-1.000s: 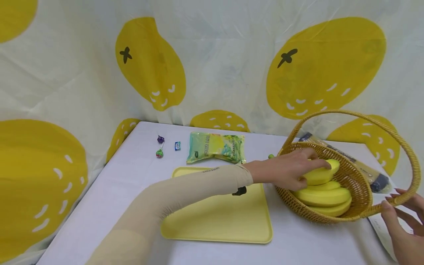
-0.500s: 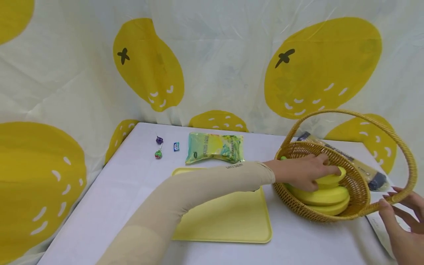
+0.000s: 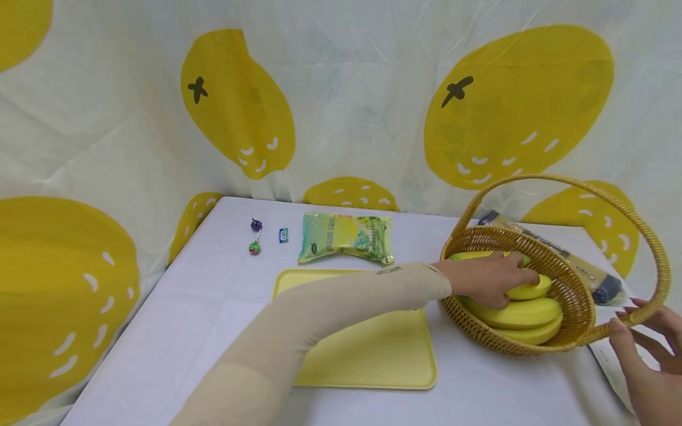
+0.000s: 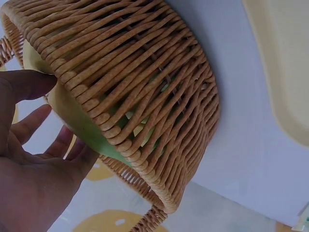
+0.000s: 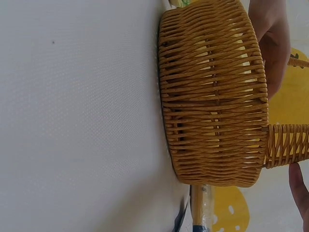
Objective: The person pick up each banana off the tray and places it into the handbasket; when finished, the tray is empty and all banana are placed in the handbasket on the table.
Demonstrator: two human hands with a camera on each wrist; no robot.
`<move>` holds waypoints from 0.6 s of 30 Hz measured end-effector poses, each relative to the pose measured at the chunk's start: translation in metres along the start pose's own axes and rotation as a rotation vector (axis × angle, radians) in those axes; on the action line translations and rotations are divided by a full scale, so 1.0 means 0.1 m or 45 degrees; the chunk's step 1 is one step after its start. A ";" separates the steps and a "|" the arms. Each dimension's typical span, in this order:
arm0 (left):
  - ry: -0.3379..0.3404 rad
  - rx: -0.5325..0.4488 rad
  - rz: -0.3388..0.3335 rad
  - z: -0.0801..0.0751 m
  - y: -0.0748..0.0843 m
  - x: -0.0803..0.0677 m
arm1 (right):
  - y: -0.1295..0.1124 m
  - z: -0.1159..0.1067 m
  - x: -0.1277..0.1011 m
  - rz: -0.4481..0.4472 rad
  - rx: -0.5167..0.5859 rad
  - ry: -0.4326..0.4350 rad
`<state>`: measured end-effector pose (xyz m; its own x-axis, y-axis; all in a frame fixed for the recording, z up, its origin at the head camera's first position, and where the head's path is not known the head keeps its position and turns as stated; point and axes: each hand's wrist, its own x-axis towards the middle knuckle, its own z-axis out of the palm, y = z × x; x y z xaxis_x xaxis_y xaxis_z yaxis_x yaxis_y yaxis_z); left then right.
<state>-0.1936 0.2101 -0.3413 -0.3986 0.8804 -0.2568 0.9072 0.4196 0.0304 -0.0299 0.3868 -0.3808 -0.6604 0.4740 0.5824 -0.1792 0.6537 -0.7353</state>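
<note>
Table (image 3: 176,331) under a white cover runs below both your arms; lemon-print curtain (image 3: 341,100) hangs beyond your reach.

Yellow tray (image 3: 373,355) lies flat just under your left forearm, near side of your left hand.

Wicker basket (image 3: 575,296) sits between your two hands, tipped a little toward you, its hoop handle (image 3: 652,236) arching up over it. Your left hand (image 3: 487,279) is inside the basket, fingers curled around the top banana (image 3: 533,290) of the bunch. The lower bananas (image 3: 519,313) lie stacked beneath that hand against the basket wall. In the left wrist view the hand (image 4: 34,164) shows a spread palm and thumb cupping yellow-green fruit at the rim.

Your right hand (image 3: 647,355) is at the near foot of the handle, fingertips (image 3: 618,326) touching the weave, fingers mostly straight; whether they pinch it, you cannot tell.

Green snack bag (image 3: 346,236) lies past your left forearm. A long clear packet (image 3: 591,272) pokes out behind the basket.

Smallest, far left of your left arm: blue candy (image 3: 284,235), purple lollipop (image 3: 256,225), green lollipop (image 3: 254,248).
</note>
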 end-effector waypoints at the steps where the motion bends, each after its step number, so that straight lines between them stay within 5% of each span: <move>1: -0.002 -0.014 -0.006 0.00 0.00 0.00 | -0.01 0.00 0.00 0.001 0.001 -0.001; 10: 0.113 -0.116 0.024 -0.07 -0.08 -0.19 | 0.02 -0.04 -0.02 0.019 -0.034 0.016; 18: 0.406 -0.213 0.094 -0.01 -0.29 -0.81 | -0.18 -0.10 0.03 -0.014 -0.136 -0.043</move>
<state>-0.1877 0.1268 -0.3208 -0.3783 0.9234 0.0650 0.9112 0.3591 0.2018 -0.0209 0.3825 -0.3622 -0.6830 0.4476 0.5772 -0.1093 0.7187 -0.6867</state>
